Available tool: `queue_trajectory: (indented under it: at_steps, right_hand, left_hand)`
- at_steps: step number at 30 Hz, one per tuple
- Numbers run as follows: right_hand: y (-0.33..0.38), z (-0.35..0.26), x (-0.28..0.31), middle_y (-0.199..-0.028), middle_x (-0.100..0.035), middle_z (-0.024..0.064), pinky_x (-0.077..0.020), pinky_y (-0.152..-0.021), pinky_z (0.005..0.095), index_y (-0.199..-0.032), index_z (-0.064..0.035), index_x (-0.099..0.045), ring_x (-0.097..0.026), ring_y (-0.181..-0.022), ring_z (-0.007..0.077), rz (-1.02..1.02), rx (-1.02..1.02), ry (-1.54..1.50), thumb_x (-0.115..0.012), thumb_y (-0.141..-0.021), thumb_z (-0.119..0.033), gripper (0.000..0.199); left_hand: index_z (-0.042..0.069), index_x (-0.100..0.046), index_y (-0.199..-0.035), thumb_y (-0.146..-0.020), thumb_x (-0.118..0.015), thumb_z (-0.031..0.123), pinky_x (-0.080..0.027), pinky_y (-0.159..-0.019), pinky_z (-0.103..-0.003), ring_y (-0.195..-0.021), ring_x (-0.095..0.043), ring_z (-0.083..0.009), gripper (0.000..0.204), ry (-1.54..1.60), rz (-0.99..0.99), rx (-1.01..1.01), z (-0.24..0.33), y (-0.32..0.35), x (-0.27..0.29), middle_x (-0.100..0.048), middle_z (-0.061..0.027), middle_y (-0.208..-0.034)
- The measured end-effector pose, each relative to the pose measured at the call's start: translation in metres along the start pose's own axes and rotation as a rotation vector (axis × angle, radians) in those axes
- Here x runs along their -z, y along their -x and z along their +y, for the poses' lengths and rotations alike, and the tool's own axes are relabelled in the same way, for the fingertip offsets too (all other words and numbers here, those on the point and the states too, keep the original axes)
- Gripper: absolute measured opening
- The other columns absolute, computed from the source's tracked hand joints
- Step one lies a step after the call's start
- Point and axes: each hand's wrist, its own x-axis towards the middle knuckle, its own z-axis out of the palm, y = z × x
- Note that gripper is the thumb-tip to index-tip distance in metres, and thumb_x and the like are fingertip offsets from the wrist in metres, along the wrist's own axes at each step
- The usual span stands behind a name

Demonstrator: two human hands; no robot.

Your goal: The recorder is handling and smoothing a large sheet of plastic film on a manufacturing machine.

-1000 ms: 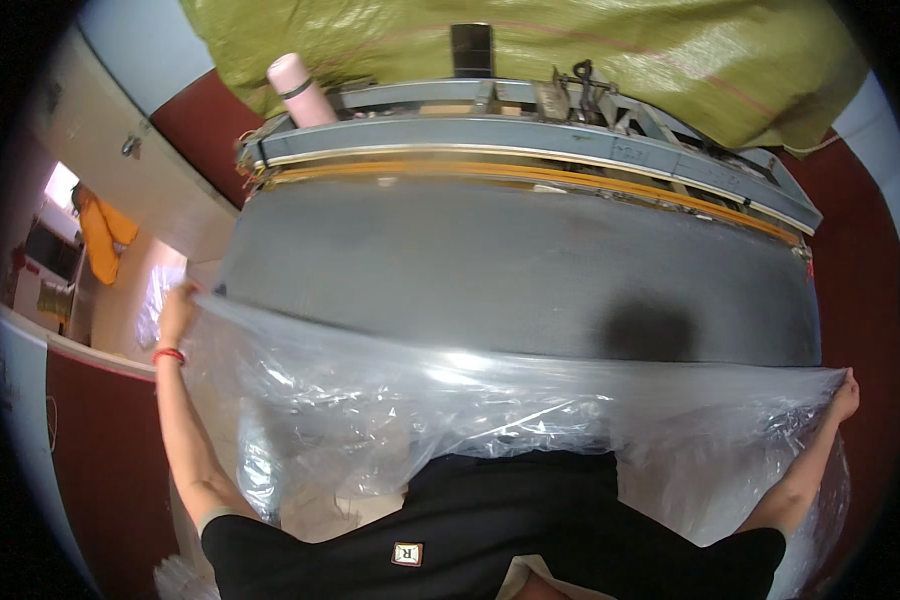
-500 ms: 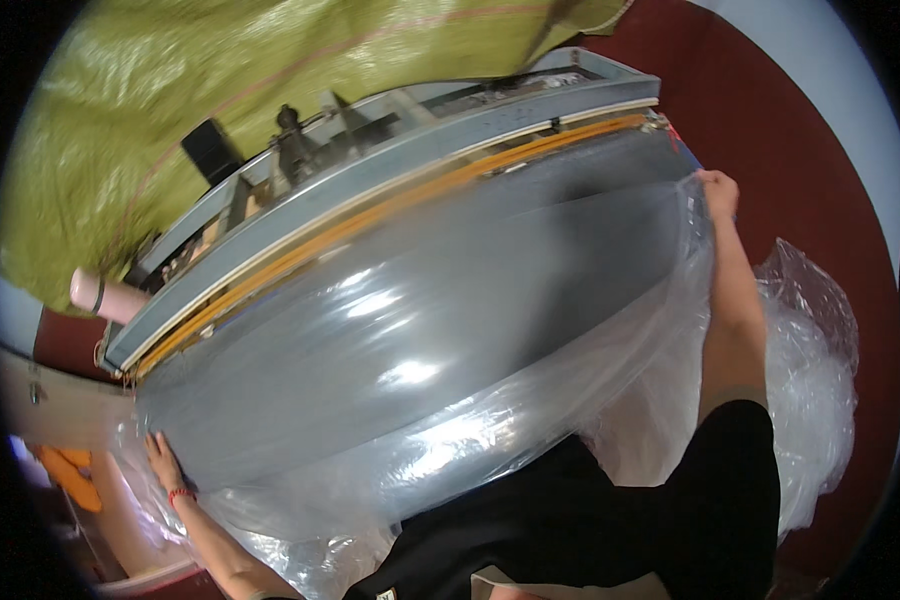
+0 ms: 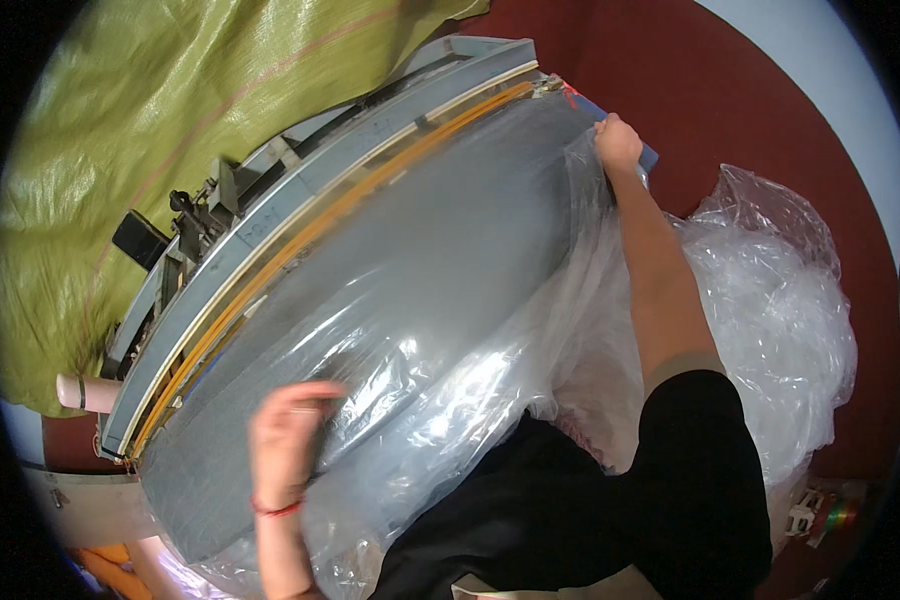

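Clear plastic film [image 3: 450, 390] lies over a long grey table surface [image 3: 450, 220], creased and shiny on the near side. At the far right corner, my right hand [image 3: 620, 145] is closed on the film's gathered edge. My left hand [image 3: 288, 430], blurred by motion and wearing a red bracelet, hovers above the near left part of the film. Its fingers stretch to the right, and nothing shows in them.
A grey metal frame with yellow-orange strips [image 3: 340, 190] runs along the far side. Beyond it lies a yellow-green woven sheet [image 3: 200, 90]. A pink bottle [image 3: 88, 393] is at the left. Bunched clear film [image 3: 770, 320] lies on the red floor [image 3: 770, 110] at the right.
My left hand has lifted off the left end of the surface and moved right. My right hand still grips the film. The view has turned, so the table slants more steeply.
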Motion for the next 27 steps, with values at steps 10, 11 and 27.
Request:
queue_trajectory:
  at_steps: [10, 11, 27]
  right_hand:
    - [0.003, -0.008, -0.002, -0.080, -0.061, 0.0167, -0.0455, -0.068, 0.0444, -0.085, -0.0030, -0.055, -0.059, -0.078, 0.0336, -0.010, -0.013, -0.023, -0.052, -0.080, -0.026, 0.024]
    - [0.002, -0.008, -0.003, -0.081, -0.061, 0.0165, -0.0457, -0.068, 0.0443, -0.086, -0.0032, -0.055, -0.059, -0.078, 0.0337, -0.007, -0.015, -0.027, -0.051, -0.081, -0.026, 0.024]
    - [0.000, -0.004, 0.010, -0.096, -0.060, 0.0155, -0.0441, -0.073, 0.0462, -0.103, -0.0115, -0.054, -0.056, -0.091, 0.0347, -0.106, -0.004, 0.059, -0.045, -0.083, -0.033, 0.030]
  left_hand:
    - [-0.005, -0.034, -0.125, -0.089, -0.046, 0.020, -0.036, -0.090, -0.030, -0.111, -0.042, -0.0193, 0.046, 0.218, -0.570, 0.094, -0.012, -0.107, -0.245, -0.042, -0.0157, -0.124]
    - [-0.005, -0.038, -0.123, -0.088, -0.048, 0.022, -0.039, -0.087, -0.031, -0.107, -0.046, -0.0194, 0.045, 0.338, -0.596, 0.270, -0.006, -0.109, -0.245, -0.048, -0.0159, -0.117]
    - [0.005, -0.050, -0.108, -0.074, -0.062, 0.013, -0.045, -0.071, -0.030, -0.073, -0.048, -0.0098, 0.037, 0.850, 0.826, -0.324, -0.055, 0.136, 0.132, -0.053, 0.0017, -0.087]
